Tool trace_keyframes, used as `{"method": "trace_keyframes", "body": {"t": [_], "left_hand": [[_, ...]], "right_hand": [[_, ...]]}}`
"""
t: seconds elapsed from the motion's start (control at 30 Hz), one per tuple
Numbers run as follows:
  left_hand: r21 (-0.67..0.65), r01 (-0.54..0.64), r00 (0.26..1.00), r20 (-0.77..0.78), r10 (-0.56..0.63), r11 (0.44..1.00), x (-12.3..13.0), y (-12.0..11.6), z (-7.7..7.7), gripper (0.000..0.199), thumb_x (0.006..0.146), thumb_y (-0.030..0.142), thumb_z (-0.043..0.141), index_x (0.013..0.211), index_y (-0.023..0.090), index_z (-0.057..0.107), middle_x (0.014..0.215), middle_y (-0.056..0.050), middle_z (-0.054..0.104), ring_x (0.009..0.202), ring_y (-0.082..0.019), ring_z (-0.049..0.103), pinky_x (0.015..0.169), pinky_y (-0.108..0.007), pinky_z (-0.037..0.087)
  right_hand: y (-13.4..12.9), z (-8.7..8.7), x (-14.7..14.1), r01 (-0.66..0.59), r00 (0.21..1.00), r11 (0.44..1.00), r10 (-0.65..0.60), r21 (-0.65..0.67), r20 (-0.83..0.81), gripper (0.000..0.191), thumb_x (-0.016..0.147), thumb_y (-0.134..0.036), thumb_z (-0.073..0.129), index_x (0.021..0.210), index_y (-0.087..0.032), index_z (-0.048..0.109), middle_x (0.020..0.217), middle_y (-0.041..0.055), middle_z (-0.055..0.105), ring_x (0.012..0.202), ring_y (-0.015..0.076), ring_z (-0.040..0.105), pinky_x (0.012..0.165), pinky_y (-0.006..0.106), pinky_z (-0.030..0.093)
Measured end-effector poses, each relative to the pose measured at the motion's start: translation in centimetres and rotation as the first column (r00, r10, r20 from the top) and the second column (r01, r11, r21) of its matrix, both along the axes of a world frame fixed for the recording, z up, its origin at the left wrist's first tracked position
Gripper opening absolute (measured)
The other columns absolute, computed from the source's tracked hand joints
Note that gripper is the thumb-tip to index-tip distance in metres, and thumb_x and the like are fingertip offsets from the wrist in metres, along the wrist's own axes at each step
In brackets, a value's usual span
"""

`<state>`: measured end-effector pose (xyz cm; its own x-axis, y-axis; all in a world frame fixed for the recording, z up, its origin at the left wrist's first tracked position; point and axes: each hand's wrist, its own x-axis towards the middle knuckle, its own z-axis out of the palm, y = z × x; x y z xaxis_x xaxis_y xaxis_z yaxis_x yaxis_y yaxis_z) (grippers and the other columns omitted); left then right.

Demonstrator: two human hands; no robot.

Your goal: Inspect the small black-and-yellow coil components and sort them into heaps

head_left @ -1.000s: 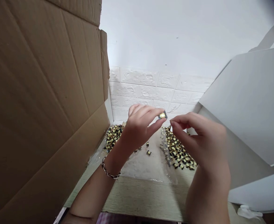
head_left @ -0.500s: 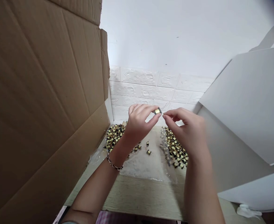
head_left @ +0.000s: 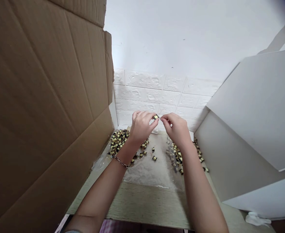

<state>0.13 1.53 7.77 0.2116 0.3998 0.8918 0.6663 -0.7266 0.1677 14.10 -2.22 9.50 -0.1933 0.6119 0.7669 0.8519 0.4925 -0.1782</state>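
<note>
Yellow-black component point(head_left: 156, 117), left fingers point(head_left: 149, 115) gripping: long axis roughly sideways, end facing closed right fingers point(head_left: 166, 116).

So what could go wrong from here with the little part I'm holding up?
The small black and yellow part sits only at the fingertips of the left hand, so it might slip. If dropped, it could be lost in the left pile of similar parts. The clear plastic is wrinkled and may snag loose parts.

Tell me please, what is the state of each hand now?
Left hand: closed, pinching a small yellow-and-black electronic component.
Right hand: thumb and forefinger pinched closed beside it; whether they grip anything cannot be told.
</note>
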Motion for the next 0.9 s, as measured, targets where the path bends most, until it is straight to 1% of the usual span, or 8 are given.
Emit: {"method": "trace_keyframes", "body": {"t": [0.13,0.27,0.43,0.6,0.73,0.8,0.83,0.9], "left_hand": [[-0.017,-0.043,0.992,-0.122,0.041,0.999,-0.1,0.3,-0.3,0.015,0.079,0.03,0.049,0.087,0.02,0.058,0.083,-0.002,0.064,0.082,-0.016,0.055,0.087,-0.035,0.028],[0.074,-0.089,0.96,-0.26,0.106,0.993,-0.4,-0.1,0.0,0.017,0.083,0.028,0.044,0.086,0.019,0.057,0.081,-0.003,0.062,0.081,-0.017,0.054,0.093,-0.04,0.022],[0.114,-0.081,0.925,-0.361,0.118,0.99,-0.5,-0.4,0.1,0.018,0.083,0.028,0.043,0.086,0.017,0.057,0.077,-0.005,0.059,0.079,-0.018,0.052,0.092,-0.041,0.024],[0.041,-0.051,0.934,-0.352,0.062,0.998,-0.5,-0.4,0.1,0.018,0.082,0.028,0.044,0.085,0.018,0.058,0.078,-0.004,0.06,0.081,-0.018,0.052,0.093,-0.041,0.023],[-0.136,0.02,0.961,-0.269,-0.056,0.991,-0.7,-0.6,0.6,0.016,0.08,0.029,0.047,0.083,0.019,0.06,0.079,-0.002,0.061,0.082,-0.017,0.053,0.093,-0.041,0.023],[-0.29,0.131,0.971,-0.156,-0.182,0.948,-0.8,-0.6,0.9,0.018,0.079,0.03,0.047,0.079,0.019,0.061,0.076,0.0,0.061,0.079,-0.016,0.053,0.088,-0.038,0.028],[-0.377,0.213,0.964,-0.07,-0.257,0.901,-0.8,-0.6,1.1,0.02,0.079,0.032,0.046,0.078,0.019,0.062,0.074,0.001,0.061,0.076,-0.015,0.053,0.083,-0.034,0.032],[-0.536,0.397,0.913,0.146,-0.381,0.745,-0.8,-0.6,1.2,0.025,0.078,0.035,0.045,0.076,0.017,0.062,0.068,0.002,0.059,0.069,-0.014,0.052,0.069,-0.027,0.037]], "right_hand": [[0.4,-0.3,-0.2,0.035,0.997,0.997,-0.03,-0.064,0.074,0.016,0.083,-0.019,0.039,0.083,-0.017,0.054,0.081,0.0052,0.058,0.076,0.0161,0.053,0.067,0.026,0.038],[0.5,-0.4,-0.3,0.05,0.993,0.997,-0.043,-0.065,0.106,0.017,0.084,-0.019,0.036,0.084,-0.018,0.053,0.082,0.0051,0.057,0.077,0.0162,0.052,0.066,0.025,0.038],[0.7,-0.7,-0.3,0.05,0.993,0.997,-0.043,-0.062,0.113,0.018,0.084,-0.019,0.035,0.083,-0.019,0.054,0.081,0.0053,0.057,0.076,0.0164,0.052,0.064,0.026,0.037],[1.1,-0.9,-0.1,0.034,0.993,0.998,-0.028,-0.057,0.115,0.018,0.084,-0.019,0.036,0.083,-0.018,0.054,0.08,0.0053,0.057,0.075,0.0164,0.052,0.066,0.026,0.037],[1.0,-0.7,0.0,0.026,0.995,0.998,-0.021,-0.051,0.099,0.017,0.084,-0.019,0.038,0.082,-0.018,0.054,0.08,0.0047,0.057,0.075,0.0164,0.052,0.067,0.026,0.037],[0.8,-0.5,-0.1,0.019,0.996,0.999,-0.016,-0.042,0.083,0.016,0.084,-0.019,0.038,0.082,-0.019,0.054,0.079,0.0044,0.058,0.075,0.0163,0.052,0.067,0.026,0.037],[0.6,-0.4,-0.1,0.018,0.997,0.999,-0.015,-0.034,0.074,0.016,0.083,-0.019,0.038,0.081,-0.019,0.054,0.079,0.0043,0.058,0.075,0.0162,0.052,0.067,0.026,0.036],[0.4,-0.2,-0.1,0.023,0.998,1.0,-0.023,-0.007,0.059,0.016,0.083,-0.019,0.039,0.081,-0.018,0.055,0.079,0.0041,0.058,0.075,0.0161,0.052,0.067,0.027,0.036]]}}
